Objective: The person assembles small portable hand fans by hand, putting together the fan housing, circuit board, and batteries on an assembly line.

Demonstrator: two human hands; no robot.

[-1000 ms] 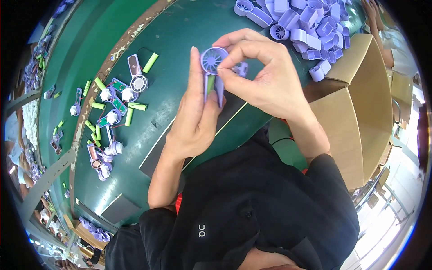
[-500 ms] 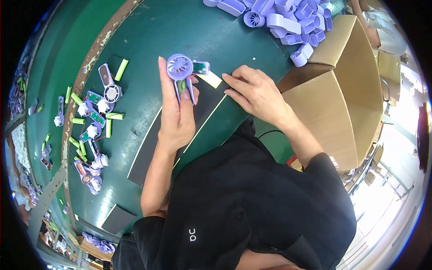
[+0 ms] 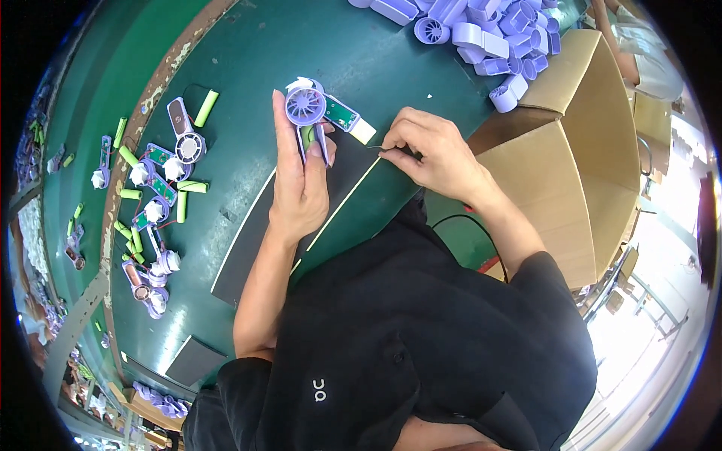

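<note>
My left hand (image 3: 301, 197) is wrapped round a purple handheld fan housing (image 3: 305, 107), its round vaned end upward. A green cylindrical battery (image 3: 307, 135) shows inside the handle. From the fan's right side juts a purple shell part with a green circuit board (image 3: 341, 115). A pale yellow piece (image 3: 363, 131) is at that part's outer end; whether they are joined I cannot tell. Right of it, my right hand (image 3: 429, 150) is closed in a pinch. A thin dark line shows at its fingertips, too fine to name. Beneath my left hand lies a long black strip (image 3: 248, 244) with pale edges.
Several opened fans with batteries (image 3: 162, 184) lie on the green table at left. Purple housings (image 3: 489, 41) are heaped at the far right, beside an open cardboard box (image 3: 538, 180). A small black pad (image 3: 195, 361) lies near left. Another person's arm (image 3: 613, 37) shows far right.
The shell part with the circuit board has swung outward and down from the fan, towards the pale yellow piece. My right hand has moved slightly right, its fingers drawn into a tighter pinch.
</note>
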